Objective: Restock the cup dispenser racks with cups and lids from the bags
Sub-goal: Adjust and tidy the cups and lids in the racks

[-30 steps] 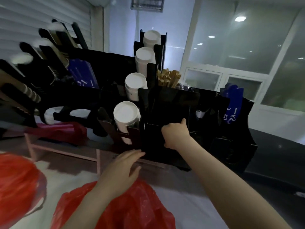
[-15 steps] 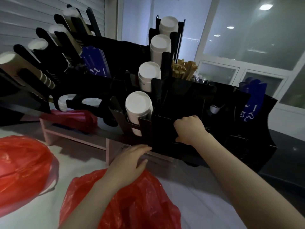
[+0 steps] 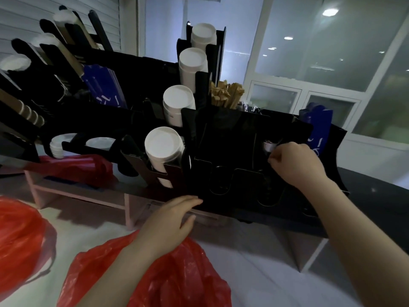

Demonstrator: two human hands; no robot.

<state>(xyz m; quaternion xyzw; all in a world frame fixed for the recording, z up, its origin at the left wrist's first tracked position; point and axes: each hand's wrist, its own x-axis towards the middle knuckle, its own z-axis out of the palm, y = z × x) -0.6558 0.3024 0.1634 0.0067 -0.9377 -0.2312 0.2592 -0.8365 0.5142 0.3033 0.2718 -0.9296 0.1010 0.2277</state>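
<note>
A black dispenser rack (image 3: pixel 232 151) stands on a pink riser. Its sloping slots hold several white cup stacks; the nearest stack (image 3: pixel 163 147) lies at its front left. My left hand (image 3: pixel 170 220) rests with straight fingers on a red plastic bag (image 3: pixel 177 273), fingertips by the rack's base. My right hand (image 3: pixel 296 165) is curled at a right-hand compartment, its knuckles next to a small white cup (image 3: pixel 269 146). I see nothing held in that hand.
A second black rack (image 3: pixel 44 63) at the left holds white and brown cup stacks, with white lids (image 3: pixel 59 145) below. Wooden stirrers (image 3: pixel 225 94) and blue packets (image 3: pixel 104 87) stand behind. More red bags lie at the left (image 3: pixel 20 235) and on the riser (image 3: pixel 73 167).
My right hand has moved right along the rack front, from the middle compartment to the one with the small white cup. My left hand stays on the red bag.
</note>
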